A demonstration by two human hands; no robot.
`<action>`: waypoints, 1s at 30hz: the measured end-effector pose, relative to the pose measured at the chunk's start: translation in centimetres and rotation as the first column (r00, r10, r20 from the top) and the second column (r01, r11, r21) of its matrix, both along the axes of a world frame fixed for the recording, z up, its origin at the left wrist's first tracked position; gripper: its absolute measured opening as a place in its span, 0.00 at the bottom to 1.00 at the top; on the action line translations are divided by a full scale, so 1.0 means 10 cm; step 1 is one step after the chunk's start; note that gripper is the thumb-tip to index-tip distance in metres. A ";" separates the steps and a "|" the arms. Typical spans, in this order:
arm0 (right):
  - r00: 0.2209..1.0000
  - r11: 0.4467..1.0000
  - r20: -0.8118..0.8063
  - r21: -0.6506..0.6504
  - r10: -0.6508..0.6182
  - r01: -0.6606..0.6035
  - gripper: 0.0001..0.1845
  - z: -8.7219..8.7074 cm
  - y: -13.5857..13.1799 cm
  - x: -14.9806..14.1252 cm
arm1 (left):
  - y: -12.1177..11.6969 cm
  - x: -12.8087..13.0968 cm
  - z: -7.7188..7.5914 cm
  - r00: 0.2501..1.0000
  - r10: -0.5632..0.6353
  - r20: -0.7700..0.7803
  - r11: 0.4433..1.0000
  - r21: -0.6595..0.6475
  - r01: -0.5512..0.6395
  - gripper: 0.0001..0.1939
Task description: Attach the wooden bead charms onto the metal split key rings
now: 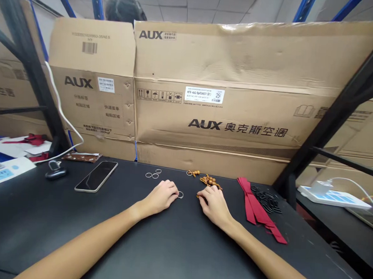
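My left hand (162,196) rests on the black table with its fingertips closed on the edge of a metal key ring (180,195). To the right, my right hand (216,205) is pinched, and a small amber-brown end of a bead pendant (198,196) shows at its fingertips. Just beyond those fingers lies a pile of brown bead pendants (208,180), partly hidden by the hand. A ring with brown beads attached (193,173) sits farther back. Three loose key rings (155,175) lie beyond my left hand.
Red ribbon strips (258,210) and black looped pieces (267,200) lie at the right. On the left are a phone (96,176), a small black device (56,172) and a power strip (9,172). Cardboard (238,109) walls the back; a person's head shows above it.
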State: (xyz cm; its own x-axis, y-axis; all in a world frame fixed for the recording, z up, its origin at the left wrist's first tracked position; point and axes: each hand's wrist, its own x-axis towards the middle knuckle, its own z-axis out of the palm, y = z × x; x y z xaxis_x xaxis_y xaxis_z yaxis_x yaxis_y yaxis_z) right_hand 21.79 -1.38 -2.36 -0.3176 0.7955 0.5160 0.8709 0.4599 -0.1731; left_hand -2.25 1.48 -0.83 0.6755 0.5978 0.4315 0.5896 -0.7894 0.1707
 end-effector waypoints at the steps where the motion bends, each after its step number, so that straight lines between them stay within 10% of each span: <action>1: 0.999 0.999 -0.024 -0.005 0.039 -0.040 0.11 0.00 -0.01 -0.01 | 0.00 0.00 0.00 1.000 -0.009 -0.005 1.000 0.003 0.009 0.09; 19: 0.975 0.979 -0.089 0.012 0.205 -0.205 0.09 0.01 0.02 0.05 | -0.03 0.02 0.05 0.987 -0.016 -0.160 0.995 0.099 0.033 0.10; 30: 0.939 0.962 -0.227 -0.033 0.256 -0.270 0.04 0.05 -0.08 -0.10 | -0.17 0.12 0.00 0.994 -0.007 0.114 0.988 -0.154 0.024 0.08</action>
State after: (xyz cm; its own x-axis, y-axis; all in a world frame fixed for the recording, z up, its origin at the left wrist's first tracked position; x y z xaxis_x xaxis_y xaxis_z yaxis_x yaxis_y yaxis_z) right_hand 20.80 -2.19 -1.89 -0.4048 0.7316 0.5485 0.6574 0.6498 -0.3815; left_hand -1.06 -0.22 -0.81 0.6378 0.6530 0.4084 0.5476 -0.7573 0.3558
